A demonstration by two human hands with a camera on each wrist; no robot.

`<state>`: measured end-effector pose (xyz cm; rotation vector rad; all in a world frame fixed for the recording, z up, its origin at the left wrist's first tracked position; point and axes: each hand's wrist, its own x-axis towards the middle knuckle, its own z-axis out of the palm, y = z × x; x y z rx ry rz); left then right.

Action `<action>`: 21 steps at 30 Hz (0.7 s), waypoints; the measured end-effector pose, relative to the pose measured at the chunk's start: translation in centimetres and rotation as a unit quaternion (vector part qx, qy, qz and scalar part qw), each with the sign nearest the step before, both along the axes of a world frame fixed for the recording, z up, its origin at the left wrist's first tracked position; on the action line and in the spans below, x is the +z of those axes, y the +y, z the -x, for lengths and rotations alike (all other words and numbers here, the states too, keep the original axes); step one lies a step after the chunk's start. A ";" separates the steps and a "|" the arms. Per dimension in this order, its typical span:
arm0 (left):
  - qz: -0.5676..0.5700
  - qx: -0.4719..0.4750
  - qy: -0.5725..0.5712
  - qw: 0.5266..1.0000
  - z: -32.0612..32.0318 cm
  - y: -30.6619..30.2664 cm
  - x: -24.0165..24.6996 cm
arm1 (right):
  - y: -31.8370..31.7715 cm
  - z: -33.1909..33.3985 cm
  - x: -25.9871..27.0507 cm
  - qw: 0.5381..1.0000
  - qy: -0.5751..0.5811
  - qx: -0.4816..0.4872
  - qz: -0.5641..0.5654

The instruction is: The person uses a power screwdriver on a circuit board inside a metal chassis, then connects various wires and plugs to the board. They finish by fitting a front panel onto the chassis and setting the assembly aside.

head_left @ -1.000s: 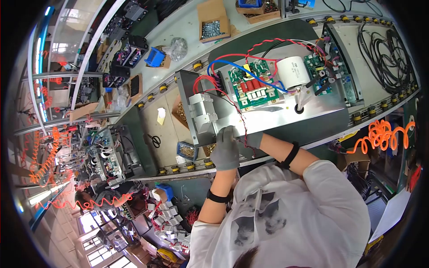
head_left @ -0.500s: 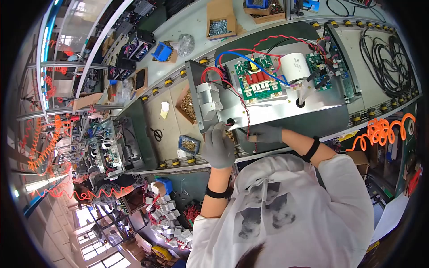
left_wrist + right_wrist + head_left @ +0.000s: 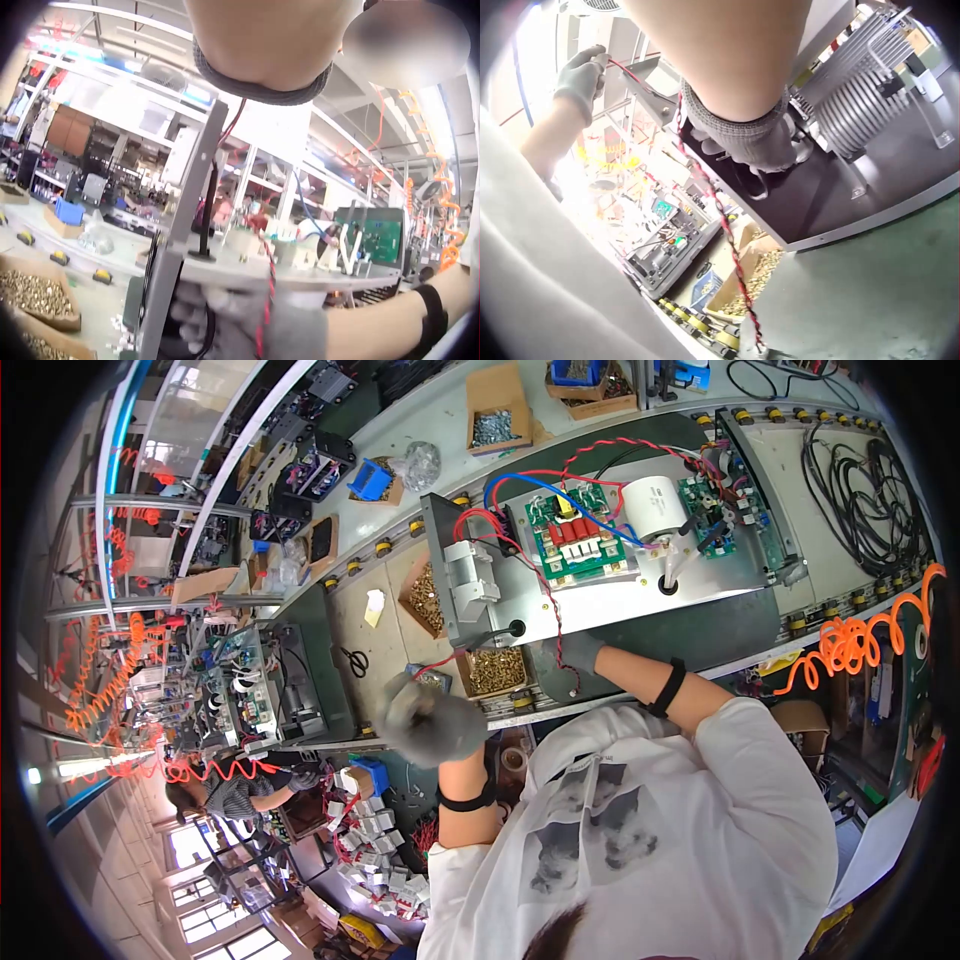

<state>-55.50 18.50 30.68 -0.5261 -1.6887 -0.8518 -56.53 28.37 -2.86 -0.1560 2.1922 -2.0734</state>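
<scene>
My gloved left hand (image 3: 430, 725) pinches the end of a red wire (image 3: 440, 662), drawn taut from a black-sleeved cable at the hole of the metal chassis plate (image 3: 600, 605); the right wrist view shows this left hand (image 3: 583, 79) too. My right hand (image 3: 580, 652) is partly hidden beneath the plate's edge. Up close, its curled fingers hold the black cable (image 3: 210, 330) below the plate, and the cable's loop (image 3: 757, 187) hangs by the glove (image 3: 761, 150). A twisted red-black wire (image 3: 558, 615) dangles over the plate's edge beside this hand.
A green circuit board (image 3: 580, 540) and white cylinder (image 3: 655, 508) sit on the chassis. Boxes of brass screws (image 3: 497, 672), a blue tray (image 3: 430, 678) and scissors (image 3: 354, 662) lie to the left. Black cables (image 3: 860, 500) are coiled at right; rollers line the bench edge.
My left hand has moved away from the chassis, left and toward the body, drawing the red wire out. My right hand has shifted slightly left and further under the plate's edge.
</scene>
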 end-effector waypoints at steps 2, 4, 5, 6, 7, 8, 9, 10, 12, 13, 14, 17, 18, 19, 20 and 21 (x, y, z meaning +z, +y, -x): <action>-0.121 -0.071 -0.004 0.990 -1.3 -0.2 2.4 | 0.7 -1.2 -2.7 0.999 0.023 -0.025 0.016; -0.035 0.045 0.059 0.997 -1.2 0.4 4.6 | 1.7 -1.5 -1.9 0.999 0.037 -0.035 0.017; -0.041 -0.004 0.012 0.999 -2.1 0.7 5.1 | 3.4 -2.7 2.5 0.990 -0.090 0.048 0.096; -0.048 -0.053 -0.033 0.997 -3.1 0.8 5.3 | 5.1 -3.7 6.7 0.953 -0.215 0.128 0.171; -0.165 -0.214 -0.133 0.954 -4.6 0.4 4.3 | 6.4 -4.2 9.4 0.955 -0.213 0.126 0.165; -0.395 -0.503 -0.228 0.735 -5.7 -0.7 3.2 | 7.6 -4.7 11.7 0.968 -0.132 0.212 0.030; -0.205 -0.433 -0.166 0.862 -4.8 0.4 3.5 | 8.7 -5.1 14.2 0.949 -0.049 0.293 -0.106; -0.004 -0.333 -0.095 0.938 -4.0 1.8 3.9 | 9.8 -5.6 17.2 0.948 -0.049 0.292 -0.113; -0.096 -0.401 -0.262 0.872 -5.0 3.7 4.0 | 11.4 -6.6 22.5 0.939 -0.037 0.239 0.245; -0.178 -0.455 -0.419 0.765 -5.3 4.2 3.9 | 12.2 -6.6 23.4 0.947 -0.063 0.201 0.243; -0.182 -0.457 -0.414 0.766 -5.4 4.2 3.5 | 12.8 -6.3 24.8 0.948 -0.063 0.203 0.237; 0.013 -0.479 -0.534 0.696 -5.2 4.7 2.1 | 13.7 -6.8 26.6 0.903 -0.261 0.197 0.277; 0.096 -0.518 -0.404 0.748 -5.1 5.6 1.9 | 13.4 -7.1 26.6 0.905 -0.263 0.191 0.274; 0.174 -0.541 -0.261 0.780 -5.1 6.3 1.8 | 12.8 -7.2 26.7 0.962 -0.035 0.210 0.170; 0.170 -0.543 -0.259 0.781 -5.1 6.7 1.7 | 12.5 -7.3 26.7 0.954 0.197 0.219 0.053; 0.185 -0.538 -0.242 0.786 -5.0 6.9 1.4 | 12.3 -7.9 26.1 0.972 0.102 0.203 0.056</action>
